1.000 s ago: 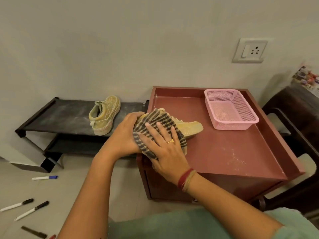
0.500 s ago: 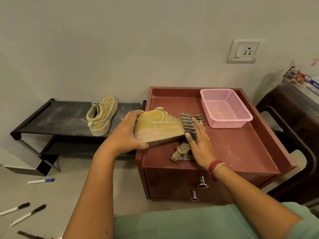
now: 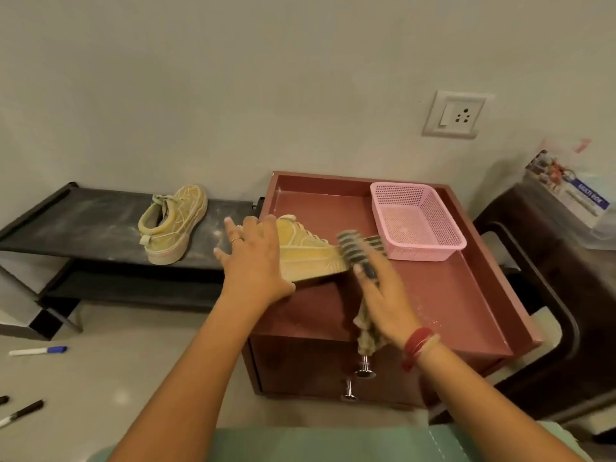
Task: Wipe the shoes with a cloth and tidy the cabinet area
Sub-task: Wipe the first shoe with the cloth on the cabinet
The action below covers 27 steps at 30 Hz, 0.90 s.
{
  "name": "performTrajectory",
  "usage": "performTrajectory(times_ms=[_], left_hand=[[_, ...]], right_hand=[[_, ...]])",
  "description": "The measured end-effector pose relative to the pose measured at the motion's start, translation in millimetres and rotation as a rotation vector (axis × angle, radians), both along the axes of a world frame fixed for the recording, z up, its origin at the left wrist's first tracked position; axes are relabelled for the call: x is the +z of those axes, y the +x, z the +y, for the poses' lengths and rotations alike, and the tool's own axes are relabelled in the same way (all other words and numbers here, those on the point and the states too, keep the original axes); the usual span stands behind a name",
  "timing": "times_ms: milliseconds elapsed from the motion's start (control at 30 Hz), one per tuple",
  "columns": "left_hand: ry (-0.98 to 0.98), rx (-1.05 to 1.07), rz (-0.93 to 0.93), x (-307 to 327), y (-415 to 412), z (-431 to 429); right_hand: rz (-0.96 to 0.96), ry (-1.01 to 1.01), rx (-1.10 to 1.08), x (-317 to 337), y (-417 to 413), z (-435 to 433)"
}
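At the near-left edge of the maroon wooden cabinet (image 3: 433, 295) the yellow canvas sneaker (image 3: 306, 255) sits tilted, the left hand (image 3: 253, 261) pressing splayed fingers over its heel, the blurred right hand (image 3: 383, 301) holding the grey striped cloth (image 3: 358, 248) at its toe, while lettering on the far-right printed packet (image 3: 573, 195) is unreadable.

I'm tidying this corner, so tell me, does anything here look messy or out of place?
Yes: marker pens lie scattered on the floor left of the cabinet, and pale dust speckles the cabinet top near its front right and the black rack shelf beside the shoe on it.
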<state>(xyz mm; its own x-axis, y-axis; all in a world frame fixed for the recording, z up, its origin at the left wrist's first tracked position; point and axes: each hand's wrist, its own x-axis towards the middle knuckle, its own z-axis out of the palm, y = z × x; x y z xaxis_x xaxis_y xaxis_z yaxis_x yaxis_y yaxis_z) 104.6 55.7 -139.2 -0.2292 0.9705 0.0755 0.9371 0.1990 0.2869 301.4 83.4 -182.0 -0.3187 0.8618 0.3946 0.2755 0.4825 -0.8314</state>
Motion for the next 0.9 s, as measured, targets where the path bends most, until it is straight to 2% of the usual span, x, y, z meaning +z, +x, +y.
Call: performTrajectory(times_ms=[100, 200, 267, 433, 500, 567, 600, 633, 667, 733, 767, 800, 833, 900], left_hand=[[0.101, -0.092, -0.043, 2.1, -25.8, -4.7], [0.192, -0.168, -0.066, 7.3, -63.4, -15.7], [0.201, -0.165, -0.117, 7.9, -82.7, -23.4], [0.188, -0.167, -0.178, -2.6, -101.6, -31.8], [0.177, -0.170, -0.220, -7.3, -106.9, -31.2], [0.189, -0.190, -0.240, -10.1, -108.9, -30.3], [0.207, -0.206, -0.242, -11.0, -108.5, -29.3], [0.220, -0.215, -0.247, -11.4, -107.3, -28.6], [0.228, -0.218, -0.257, -11.8, -106.3, -27.8], [0.230, -0.229, -0.273, -13.8, -105.9, -26.9], [0.228, -0.237, -0.276, -14.8, -106.7, -26.9], [0.226, -0.244, -0.278, -15.7, -108.0, -27.5], [0.224, -0.246, -0.282, -16.4, -109.1, -28.0], [0.213, -0.235, -0.299, -17.2, -110.8, -28.1]], right_hand=[[-0.378, 0.133, 0.088, -10.2, -11.7, -13.0], [-0.468, 0.267, 0.084, -13.2, -22.8, -17.2], [-0.343, 0.164, 0.038, -12.5, -30.4, -14.1], [0.103, -0.416, 0.027, -18.2, -39.6, 19.5], [0.267, -0.569, -0.122, -12.1, -38.7, 29.6], [0.340, -0.460, -0.303, -4.4, -38.5, 22.8], [0.359, -0.321, -0.312, 0.7, -39.7, 14.5], [0.343, -0.169, -0.232, 4.9, -41.0, 4.3], [0.252, -0.034, -0.106, 8.3, -42.3, -8.3], [-0.167, 0.210, 0.085, 2.3, -45.3, -25.3], [-0.383, 0.323, 0.090, -5.6, -45.2, -27.6], [-0.497, 0.392, 0.062, -12.4, -45.4, -26.8], [-0.512, 0.388, 0.038, -17.4, -45.4, -22.7], [-0.348, 0.218, 0.021, -15.2, -47.2, -14.3]])
